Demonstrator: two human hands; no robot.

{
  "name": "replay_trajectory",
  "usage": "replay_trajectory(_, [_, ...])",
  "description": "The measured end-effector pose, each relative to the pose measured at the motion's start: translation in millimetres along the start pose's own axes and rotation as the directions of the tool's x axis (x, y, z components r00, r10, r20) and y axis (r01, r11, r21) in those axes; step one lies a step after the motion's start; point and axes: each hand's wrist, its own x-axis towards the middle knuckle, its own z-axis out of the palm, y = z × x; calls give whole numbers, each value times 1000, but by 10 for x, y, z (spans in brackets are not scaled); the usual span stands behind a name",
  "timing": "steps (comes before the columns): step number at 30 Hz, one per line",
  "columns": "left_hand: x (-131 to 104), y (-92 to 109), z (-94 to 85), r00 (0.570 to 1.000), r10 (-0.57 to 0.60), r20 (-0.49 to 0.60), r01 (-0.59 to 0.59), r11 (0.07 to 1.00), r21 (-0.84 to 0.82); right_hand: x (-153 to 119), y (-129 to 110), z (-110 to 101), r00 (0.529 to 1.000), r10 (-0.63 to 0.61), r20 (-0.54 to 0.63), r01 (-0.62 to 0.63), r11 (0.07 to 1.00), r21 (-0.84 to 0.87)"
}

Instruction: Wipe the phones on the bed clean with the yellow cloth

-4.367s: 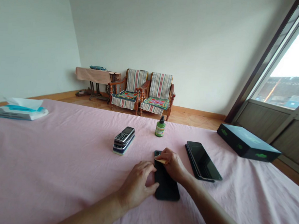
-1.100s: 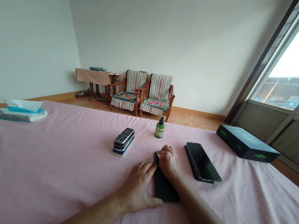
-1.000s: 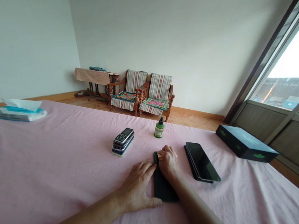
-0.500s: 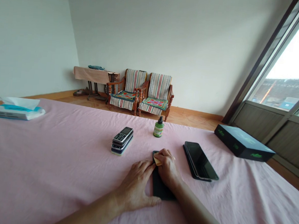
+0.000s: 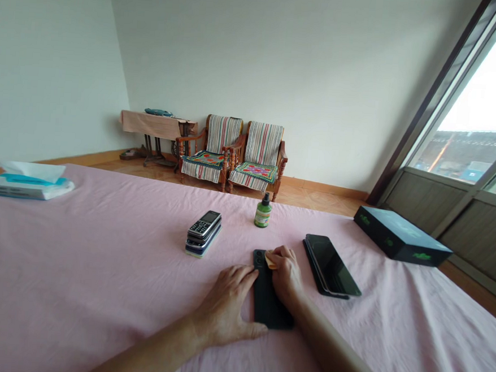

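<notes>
A dark smartphone [image 5: 266, 300] lies face down on the pink cloth, its round camera lenses showing at the far end. My left hand [image 5: 226, 303] steadies it from the left, with fingertips on its upper left edge and the thumb at its near edge. In the closed fingers of my right hand [image 5: 286, 275] is a small folded yellow cloth [image 5: 270, 259], pressed at the phone's upper right edge. To the right rest several stacked large phones or tablets with a black screen [image 5: 335, 264] on top. On the left stands a stack of phones topped by a keypad phone [image 5: 204, 224].
A green spray bottle [image 5: 263, 211] with a black top stands beyond the phone. At far right sits a black box [image 5: 401, 237]; at far left, a pack of tissues [image 5: 27, 185]. Two wooden armchairs [image 5: 256, 152] stand by the wall, past the edge of the pink cloth [image 5: 110, 267].
My right hand has slid the yellow cloth rightward across the phone's far end, uncovering the camera lenses. My left hand keeps its place.
</notes>
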Motion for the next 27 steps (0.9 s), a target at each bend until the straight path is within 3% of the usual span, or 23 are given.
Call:
replay_trajectory(4, [1, -11, 5, 1000, 16, -1, -16, 1000, -3, -290, -139, -147, 998, -31, 51, 28, 997, 68])
replay_trajectory(7, [1, -32, 31, 1000, 18, -9, -18, 1000, -7, -556, -260, -237, 993, -22, 118, -3, 977, 215])
replay_trajectory(12, [5, -62, 69, 999, 24, -24, -24, 1000, 15, -838, -364, -307, 989, -49, 138, 7, 956, 292])
replay_trajectory(15, [11, -62, 66, 999, 25, -19, -25, 1000, 10, -740, -306, -294, 992, -18, 123, -17, 960, 279])
replay_trajectory(23, [6, -37, 30, 1000, 24, 2, -24, 1000, 9, 44, 97, -133, 999, 42, 31, -46, 987, 153])
replay_trajectory(27, [8, -54, 40, 1000, 18, -14, -18, 1000, 17, 14, 87, -156, 999, 29, 37, -34, 987, 159])
